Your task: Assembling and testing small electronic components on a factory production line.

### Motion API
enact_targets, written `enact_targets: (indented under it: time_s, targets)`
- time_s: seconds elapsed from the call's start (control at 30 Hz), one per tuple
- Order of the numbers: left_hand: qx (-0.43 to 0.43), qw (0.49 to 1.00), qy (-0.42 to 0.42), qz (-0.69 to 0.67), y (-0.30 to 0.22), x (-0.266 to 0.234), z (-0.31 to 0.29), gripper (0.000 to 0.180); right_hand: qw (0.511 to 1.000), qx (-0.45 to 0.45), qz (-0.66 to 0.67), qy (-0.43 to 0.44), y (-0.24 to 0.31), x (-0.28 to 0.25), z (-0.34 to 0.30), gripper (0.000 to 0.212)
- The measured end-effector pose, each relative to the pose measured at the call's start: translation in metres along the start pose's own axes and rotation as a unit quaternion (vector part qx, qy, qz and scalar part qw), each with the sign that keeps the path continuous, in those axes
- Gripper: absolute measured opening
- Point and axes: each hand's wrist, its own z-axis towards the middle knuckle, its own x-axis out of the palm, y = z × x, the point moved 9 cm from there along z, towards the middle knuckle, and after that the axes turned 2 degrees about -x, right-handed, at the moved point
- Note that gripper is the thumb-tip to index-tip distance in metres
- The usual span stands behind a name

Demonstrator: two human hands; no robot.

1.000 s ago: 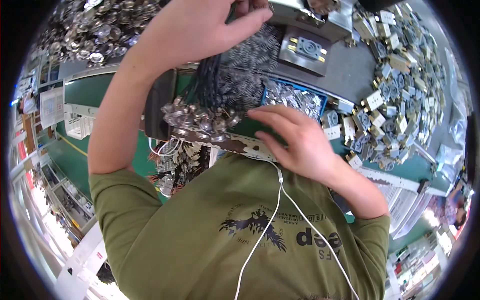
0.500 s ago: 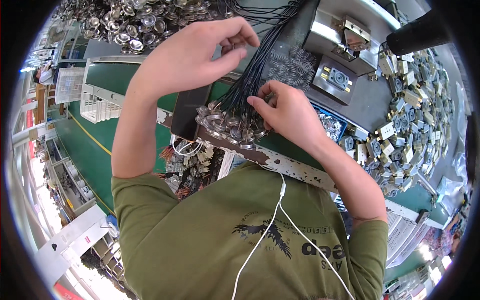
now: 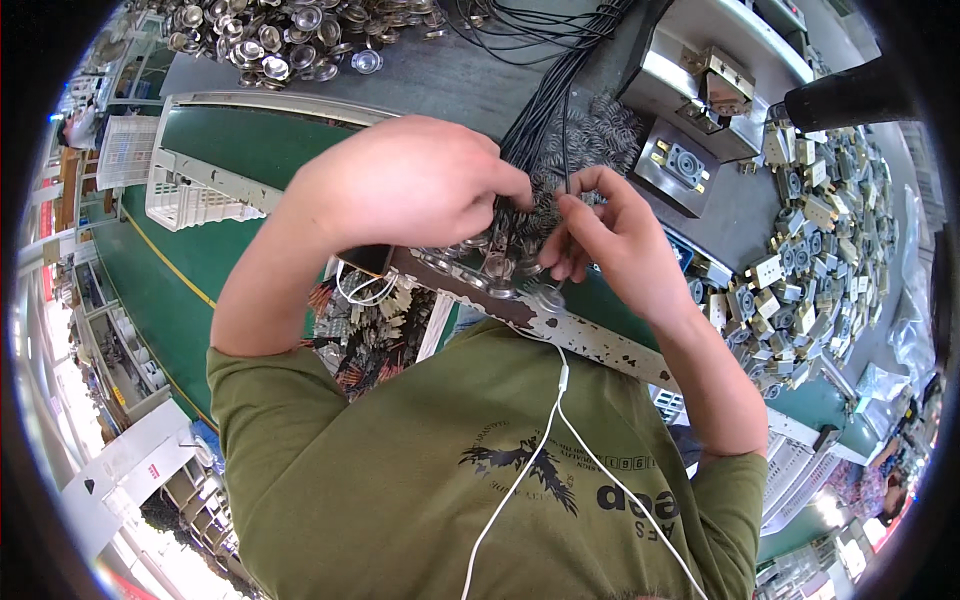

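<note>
Head view: my left hand (image 3: 410, 185) is low in the middle of the frame, back upward, fingers curled inward and the index reaching down to the bundle of black cables (image 3: 530, 130); half a second ago it hung higher, clear of them. Its palm is hidden, so I cannot tell whether it has hold of anything. My right hand (image 3: 615, 235), just right of centre, has shifted a little to the right, and its thumb and index are now nearly closed together on what looks like a single black cable (image 3: 566, 150), which runs up from my fingertips, apart from the rest; the other fingers are loosely bent. I take this to mean that one strand is being sorted out of the bundle, with both hands now at it.

The cables run from the top of the frame down to the centre, where their metal cups (image 3: 495, 275) gather at the chipped bench edge (image 3: 600, 340). One blurred cup (image 3: 548, 297) sits just below my right fingers. My left hand and wrist now cover most of the dark slab (image 3: 370, 260). Coil springs (image 3: 610, 130) lie behind my right hand, and the metal block (image 3: 678, 165) stands to their right, well clear of my fingers.
</note>
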Motion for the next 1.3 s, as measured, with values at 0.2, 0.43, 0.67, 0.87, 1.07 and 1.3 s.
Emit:
enact_targets:
  time_s: [0.2,0.43,0.67,0.87,1.07,1.3]
  targets:
    - [0.022,0.987,-0.058,0.149,-0.015,0.007,-0.001,0.017,1.0,-0.024,0.006,0.011,-0.005,-0.002,-0.01,0.033]
    - [0.018,1.0,-0.003,0.001,-0.01,-0.017,0.001,0.015,0.978,-0.146,-0.14,-0.042,0.015,-0.005,-0.027,0.054]
    - [-0.027,0.995,-0.097,-0.001,0.009,-0.02,-0.014,0.015,0.821,-0.43,-0.36,-0.108,0.062,0.006,-0.019,0.027]
    - [-0.104,0.992,-0.054,0.045,0.018,-0.012,-0.019,0.022,0.728,-0.47,-0.494,-0.071,0.075,0.027,0.003,0.023]
    - [-0.135,0.979,-0.053,0.14,0.019,-0.003,-0.018,0.027,0.683,-0.464,-0.563,-0.039,0.072,0.037,0.013,0.021]
    - [-0.162,0.984,-0.011,0.073,0.046,-0.017,-0.021,0.024,0.675,-0.447,-0.584,-0.057,0.078,0.045,0.016,0.022]
